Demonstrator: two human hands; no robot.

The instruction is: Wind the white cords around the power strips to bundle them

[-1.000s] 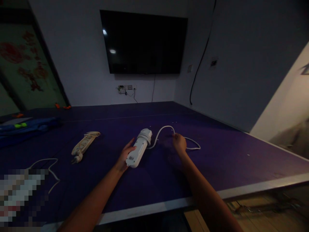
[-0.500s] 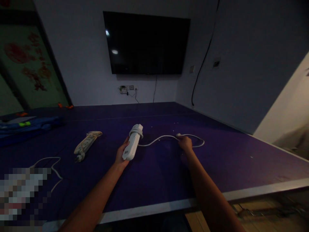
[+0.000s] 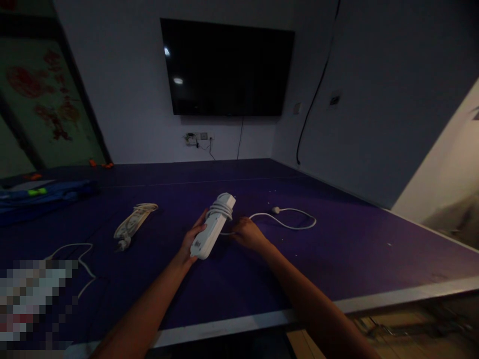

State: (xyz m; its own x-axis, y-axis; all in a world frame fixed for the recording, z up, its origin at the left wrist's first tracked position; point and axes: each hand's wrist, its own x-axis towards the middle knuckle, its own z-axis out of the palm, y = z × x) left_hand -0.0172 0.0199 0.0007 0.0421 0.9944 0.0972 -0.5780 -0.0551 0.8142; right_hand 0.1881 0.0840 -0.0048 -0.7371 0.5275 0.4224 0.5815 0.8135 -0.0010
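A white power strip [image 3: 210,232] lies tilted on the purple table [image 3: 243,284], with several turns of its white cord [image 3: 288,219] wound round its far end. My left hand [image 3: 193,240] grips the strip's near end from the left side. My right hand [image 3: 247,234] is closed on the cord right beside the strip. The rest of the cord loops off to the right and ends in a plug [image 3: 276,210] lying on the table.
A second, cream power strip [image 3: 132,222] with its cord wrapped lies to the left. Another loose white cord [image 3: 77,257] sits at the near left beside a blurred patch. A blue bag [image 3: 45,197] is at far left. A dark TV [image 3: 228,67] hangs on the wall.
My right hand has come in from the far loop of cord to just beside the strip, and more cord sits wound on the strip's far end. The left hand keeps its grip.
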